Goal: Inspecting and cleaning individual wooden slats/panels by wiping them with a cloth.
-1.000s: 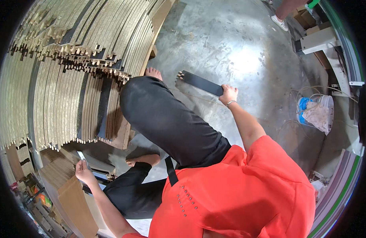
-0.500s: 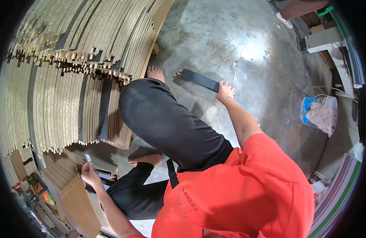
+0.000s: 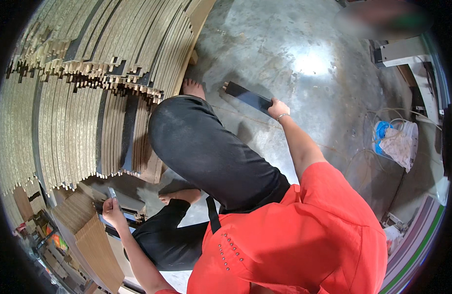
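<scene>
A short dark board [image 3: 248,98] hangs from my right hand [image 3: 279,109], whose fingers grip its near right end. Pale wooden dowel pegs [image 3: 225,85] poke out of the board's far left end. It is held over the concrete floor, beyond my bent knee. Down at the left, my left hand [image 3: 113,211] is closed round a slim silvery strip [image 3: 112,192] that stands up from the fingers. Its lower part is hidden in the grip, so its kind cannot be told.
Tall stacks of edge-on boards with dowels [image 3: 69,132] fill the left side. Brown panels [image 3: 96,245] lean below them. On the right stand a white bucket [image 3: 408,142] with cloth and blue plastic, loose hoses, and a machine frame [image 3: 407,53]. A blurred patch covers the upper right.
The dark board has tilted in my right hand, showing a different face. My left hand and its silvery strip have shifted slightly right.
</scene>
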Demonstrator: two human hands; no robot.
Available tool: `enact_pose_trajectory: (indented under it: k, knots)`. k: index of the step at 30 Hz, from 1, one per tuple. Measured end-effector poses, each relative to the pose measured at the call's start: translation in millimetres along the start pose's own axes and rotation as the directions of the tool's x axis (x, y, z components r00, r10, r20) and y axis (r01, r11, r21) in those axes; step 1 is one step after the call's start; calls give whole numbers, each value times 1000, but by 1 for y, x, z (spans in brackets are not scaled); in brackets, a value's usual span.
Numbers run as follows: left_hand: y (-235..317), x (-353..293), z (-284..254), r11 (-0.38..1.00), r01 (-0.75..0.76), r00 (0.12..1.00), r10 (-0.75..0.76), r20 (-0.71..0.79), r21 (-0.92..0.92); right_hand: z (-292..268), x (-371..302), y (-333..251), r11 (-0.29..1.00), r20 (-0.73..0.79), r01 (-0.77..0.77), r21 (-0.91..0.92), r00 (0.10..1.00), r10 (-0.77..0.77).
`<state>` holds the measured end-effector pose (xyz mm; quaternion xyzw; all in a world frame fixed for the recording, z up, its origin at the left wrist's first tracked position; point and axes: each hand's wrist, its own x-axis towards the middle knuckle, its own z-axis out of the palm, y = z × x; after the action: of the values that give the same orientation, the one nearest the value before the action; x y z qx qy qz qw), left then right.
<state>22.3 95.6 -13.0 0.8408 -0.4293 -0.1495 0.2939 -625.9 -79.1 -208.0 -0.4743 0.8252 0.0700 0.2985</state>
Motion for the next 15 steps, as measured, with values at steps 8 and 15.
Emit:
enact_pose_trajectory:
  k: [8,15]
  knots:
    - [8,-3,0,995,6,1000,-5,-5,99,19,2,-15,940,21,35,-338,999,-30]
    - [19,-7,3,996,87,996,-86,-36,31,39,19,-31,963,-7,64,-261,998,-69]
